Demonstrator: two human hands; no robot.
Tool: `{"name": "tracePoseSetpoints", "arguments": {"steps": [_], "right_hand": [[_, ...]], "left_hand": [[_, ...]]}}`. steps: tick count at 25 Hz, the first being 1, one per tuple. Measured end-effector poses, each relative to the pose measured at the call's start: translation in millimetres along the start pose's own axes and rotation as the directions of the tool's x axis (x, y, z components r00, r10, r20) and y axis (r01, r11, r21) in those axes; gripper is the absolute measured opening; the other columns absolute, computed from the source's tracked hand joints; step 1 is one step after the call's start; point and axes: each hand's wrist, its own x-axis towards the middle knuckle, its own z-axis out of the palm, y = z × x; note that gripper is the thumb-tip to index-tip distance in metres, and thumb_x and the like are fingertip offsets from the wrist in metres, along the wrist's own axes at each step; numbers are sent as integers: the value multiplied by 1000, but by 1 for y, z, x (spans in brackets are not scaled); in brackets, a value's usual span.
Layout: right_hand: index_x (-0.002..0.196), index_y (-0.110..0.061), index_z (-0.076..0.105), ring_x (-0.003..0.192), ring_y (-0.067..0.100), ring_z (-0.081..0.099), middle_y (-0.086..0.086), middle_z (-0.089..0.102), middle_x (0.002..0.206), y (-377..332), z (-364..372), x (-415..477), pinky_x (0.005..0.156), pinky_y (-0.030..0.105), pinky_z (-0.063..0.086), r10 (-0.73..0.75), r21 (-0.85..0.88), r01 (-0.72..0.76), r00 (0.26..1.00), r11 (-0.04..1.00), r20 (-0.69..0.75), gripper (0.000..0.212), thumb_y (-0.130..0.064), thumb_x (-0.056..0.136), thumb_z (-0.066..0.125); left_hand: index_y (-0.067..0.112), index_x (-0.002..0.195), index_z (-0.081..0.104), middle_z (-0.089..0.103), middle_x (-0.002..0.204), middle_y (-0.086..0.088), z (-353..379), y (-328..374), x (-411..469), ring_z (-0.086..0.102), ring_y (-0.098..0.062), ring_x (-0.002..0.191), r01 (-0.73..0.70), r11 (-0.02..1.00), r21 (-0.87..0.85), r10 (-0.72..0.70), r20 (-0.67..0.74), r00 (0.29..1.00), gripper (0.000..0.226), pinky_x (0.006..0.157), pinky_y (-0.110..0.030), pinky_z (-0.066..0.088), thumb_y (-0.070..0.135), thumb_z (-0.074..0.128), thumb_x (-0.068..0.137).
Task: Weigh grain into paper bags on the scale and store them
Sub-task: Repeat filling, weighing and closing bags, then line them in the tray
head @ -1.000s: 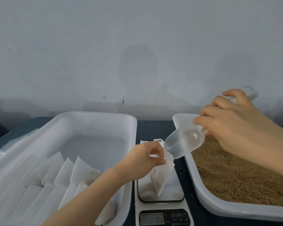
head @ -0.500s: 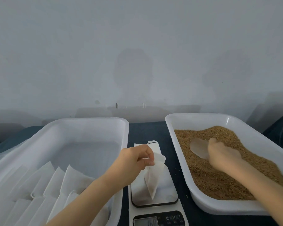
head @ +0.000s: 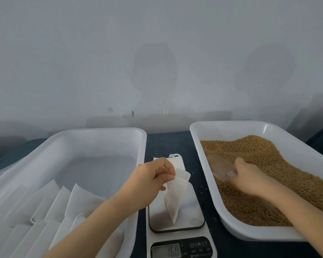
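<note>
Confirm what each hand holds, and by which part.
Left hand pinches the bag at its top edge, over the scale. Right hand grips the scoop by its handle end, bowl in the grain.

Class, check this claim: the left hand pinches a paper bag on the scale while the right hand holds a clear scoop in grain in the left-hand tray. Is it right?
No. The head view shows the grain in the right-hand tray, not the left. The left hand, paper bag, scale, right hand and clear scoop are as stated.
</note>
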Motion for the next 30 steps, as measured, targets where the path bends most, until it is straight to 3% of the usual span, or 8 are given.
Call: {"name": "tracePoseSetpoints", "arguments": {"steps": [5, 7, 9, 11, 14, 18, 25, 30], "right_hand": [[94, -14, 47, 41, 7, 58, 3, 67, 63, 3, -8, -3, 35, 17, 39, 32, 240, -29, 999, 970, -9, 20, -31, 92, 57], [97, -14, 44, 53, 11, 61, 3, 64, 76, 4, -7, -3, 40, 23, 42, 32, 87, -24, 994, 996, -100, 17, -28, 94, 52], [101, -17, 39, 60, 11, 58, -1, 56, 82, 7, -4, -2, 44, 25, 41, -26, -243, -24, 980, 970, -197, 13, -25, 95, 47], [101, -21, 36, 63, 11, 56, -4, 51, 83, 7, 2, -1, 48, 26, 44, -98, -356, 27, 978, 934, -182, 11, -21, 95, 45], [97, -21, 37, 66, 13, 56, -3, 52, 84, 5, 8, 0, 52, 28, 46, -137, -279, 102, 984, 955, -111, 9, -25, 96, 45], [100, -16, 40, 66, 13, 60, 2, 58, 90, 8, 0, 2, 51, 27, 48, -16, -98, 6, 994, 995, -107, 16, -29, 95, 49], [99, -23, 45, 63, 9, 59, -5, 59, 79, 14, -12, -1, 48, 23, 42, 22, -218, -64, 981, 974, -191, 15, -37, 95, 46], [92, -37, 48, 64, 9, 60, -11, 61, 76, 35, -30, -7, 72, 39, 55, 9, -247, -83, 958, 965, -286, 3, -38, 95, 46]], "left_hand": [[26, 77, 57, 68, 82, 11, 0, -1, 0, 62, -4, 79, 6, 1000, -9, -6, 16, 1000, 27, 69, -18, 54, 6, 53, 94], [26, 77, 58, 68, 82, 10, 0, 0, 0, 63, -4, 79, 9, 1000, -15, -9, 17, 1000, 27, 71, -19, 55, 6, 53, 94], [27, 76, 58, 68, 82, 9, 0, 0, -1, 62, -5, 79, 10, 1000, -23, -10, 17, 1000, 28, 71, -20, 55, 6, 54, 94], [27, 77, 58, 69, 83, 8, 0, 1, -1, 63, -4, 80, 10, 1000, -20, -10, 24, 1000, 27, 70, -18, 54, 6, 54, 94], [27, 77, 59, 69, 83, 10, -1, 1, -1, 63, -5, 80, 13, 1000, -16, -12, 28, 1000, 26, 69, -18, 54, 6, 55, 93], [26, 78, 59, 68, 82, 11, 0, 1, -1, 63, -5, 80, 11, 1000, -19, -10, 30, 999, 26, 69, -19, 54, 6, 55, 93], [28, 76, 62, 68, 86, 12, 0, 2, 1, 64, -7, 83, 32, 999, -27, -31, 31, 999, 27, 68, -19, 55, 7, 58, 92], [31, 74, 63, 66, 86, 13, 0, 2, 2, 64, -9, 83, 42, 999, -31, -41, 20, 999, 30, 67, -19, 56, 8, 58, 92]]}}
